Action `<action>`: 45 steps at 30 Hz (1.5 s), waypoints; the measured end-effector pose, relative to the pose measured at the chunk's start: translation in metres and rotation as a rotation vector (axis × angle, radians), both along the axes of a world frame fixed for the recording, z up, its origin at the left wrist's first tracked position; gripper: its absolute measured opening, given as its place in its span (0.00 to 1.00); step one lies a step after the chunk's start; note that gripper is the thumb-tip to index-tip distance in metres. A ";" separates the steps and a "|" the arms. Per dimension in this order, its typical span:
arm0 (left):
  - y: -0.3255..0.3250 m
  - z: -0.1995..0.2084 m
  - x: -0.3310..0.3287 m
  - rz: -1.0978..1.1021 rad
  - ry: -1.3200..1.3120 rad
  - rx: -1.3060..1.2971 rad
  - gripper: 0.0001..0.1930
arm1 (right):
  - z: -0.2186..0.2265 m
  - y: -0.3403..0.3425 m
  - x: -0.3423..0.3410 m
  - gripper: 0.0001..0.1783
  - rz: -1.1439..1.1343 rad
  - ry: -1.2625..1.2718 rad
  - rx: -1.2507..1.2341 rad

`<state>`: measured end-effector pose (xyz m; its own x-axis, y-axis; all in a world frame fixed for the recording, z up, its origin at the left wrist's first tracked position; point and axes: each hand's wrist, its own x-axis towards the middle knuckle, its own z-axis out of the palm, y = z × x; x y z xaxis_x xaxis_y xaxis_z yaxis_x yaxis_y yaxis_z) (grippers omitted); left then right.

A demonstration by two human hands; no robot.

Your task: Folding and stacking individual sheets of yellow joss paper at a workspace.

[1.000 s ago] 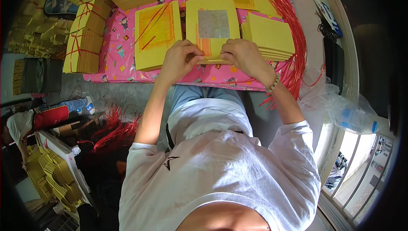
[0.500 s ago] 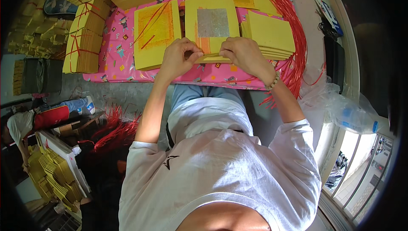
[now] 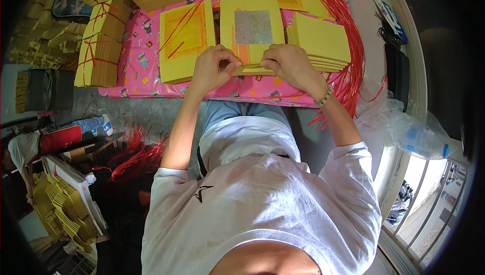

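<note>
A yellow stack of joss paper (image 3: 252, 55) with a silver foil square and an orange band lies in front of me. My left hand (image 3: 214, 69) pinches its near edge at the left, fingers curled. At the right of the same edge, my right hand (image 3: 290, 63) is closed too, thumb and fingertips together; it wears a beaded bracelet. How many sheets each pinch holds is hidden. To the left lies another yellow stack (image 3: 184, 35) with an orange-gold square, a red strand across it. Beside my right hand sits a fanned plain yellow stack (image 3: 323, 42).
Bundles tied with red strands (image 3: 98, 55) line the left of the pink patterned tablecloth (image 3: 141, 80). Long red strands (image 3: 356, 47) hang over its right edge. A clear plastic bag (image 3: 414, 131) is at the right. At far left a person (image 3: 30, 148) works by more yellow paper (image 3: 65, 207).
</note>
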<state>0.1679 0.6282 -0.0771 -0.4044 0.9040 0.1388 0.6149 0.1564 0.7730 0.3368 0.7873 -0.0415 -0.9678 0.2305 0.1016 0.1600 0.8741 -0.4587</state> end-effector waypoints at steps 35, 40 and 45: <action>0.005 0.026 0.001 0.079 -0.272 0.508 0.13 | -0.009 -0.018 -0.014 0.48 -0.397 0.580 -0.627; -0.003 0.027 0.004 -0.132 -0.653 0.508 0.16 | -0.013 -0.009 -0.024 0.59 -0.048 0.635 -0.734; 0.009 0.005 0.000 -0.222 -0.730 0.423 0.16 | -0.025 -0.013 -0.024 0.54 -0.050 0.539 -0.818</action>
<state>0.1677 0.6370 -0.0720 -0.3440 0.9036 0.2553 -0.0748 -0.2974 0.9518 0.3132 0.7744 -0.0662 -0.8260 0.4659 0.3174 -0.2202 0.2517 -0.9424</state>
